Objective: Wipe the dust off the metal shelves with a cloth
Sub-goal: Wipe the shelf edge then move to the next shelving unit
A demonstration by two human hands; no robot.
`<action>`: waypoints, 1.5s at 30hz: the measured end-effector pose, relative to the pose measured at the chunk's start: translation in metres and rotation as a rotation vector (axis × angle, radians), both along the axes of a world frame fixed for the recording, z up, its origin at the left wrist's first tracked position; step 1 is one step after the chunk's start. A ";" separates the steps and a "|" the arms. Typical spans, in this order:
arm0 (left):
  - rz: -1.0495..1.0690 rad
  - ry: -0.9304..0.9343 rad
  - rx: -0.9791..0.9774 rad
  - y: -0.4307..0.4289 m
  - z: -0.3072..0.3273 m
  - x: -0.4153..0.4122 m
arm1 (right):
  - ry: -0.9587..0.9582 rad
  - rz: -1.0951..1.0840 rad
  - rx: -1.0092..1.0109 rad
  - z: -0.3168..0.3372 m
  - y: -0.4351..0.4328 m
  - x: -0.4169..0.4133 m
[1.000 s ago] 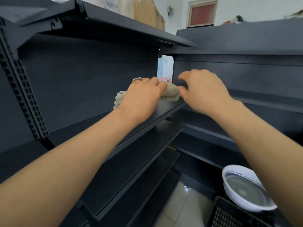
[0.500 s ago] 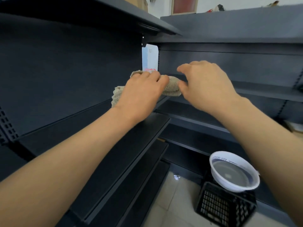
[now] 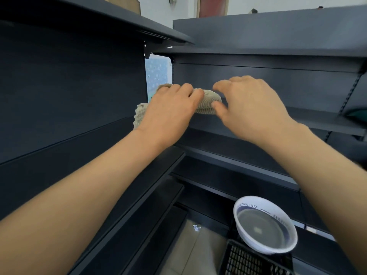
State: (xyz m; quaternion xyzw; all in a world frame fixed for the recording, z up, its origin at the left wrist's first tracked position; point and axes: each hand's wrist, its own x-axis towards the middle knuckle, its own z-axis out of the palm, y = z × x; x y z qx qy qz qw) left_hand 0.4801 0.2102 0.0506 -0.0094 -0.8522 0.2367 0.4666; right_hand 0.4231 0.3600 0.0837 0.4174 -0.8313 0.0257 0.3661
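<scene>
The matte, dark metal shelves [image 3: 321, 121] are meeting in a corner, looking rigid and flat-edged. The left hand [image 3: 172, 112] is gripping the cloth [image 3: 208, 102] at that corner, fingers curled over its bunched middle. The right hand [image 3: 252, 108] seems to be pinching its right end. Beige and ribbed, the cloth is probably handling light, soft and floppy, so holding it bunched should be giving firmer wiping.

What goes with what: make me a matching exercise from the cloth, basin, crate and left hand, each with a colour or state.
1. cloth
2. basin
3. crate
4. left hand

a. white, holds water
b. curled over the cloth
c. beige, ribbed
d. black, under the basin

Pairs: 1-c, 2-a, 3-d, 4-b.
</scene>
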 end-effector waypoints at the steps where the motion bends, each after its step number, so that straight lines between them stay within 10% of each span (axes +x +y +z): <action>1: 0.004 -0.004 0.000 0.004 0.001 -0.010 | -0.007 -0.003 0.001 0.001 0.004 -0.010; 27: -0.239 -0.107 0.057 0.012 -0.040 -0.219 | -0.140 -0.158 -0.011 -0.037 0.014 -0.191; 45: -0.114 -1.053 0.397 0.159 -0.348 -0.440 | -0.679 -0.358 0.248 -0.256 0.131 -0.407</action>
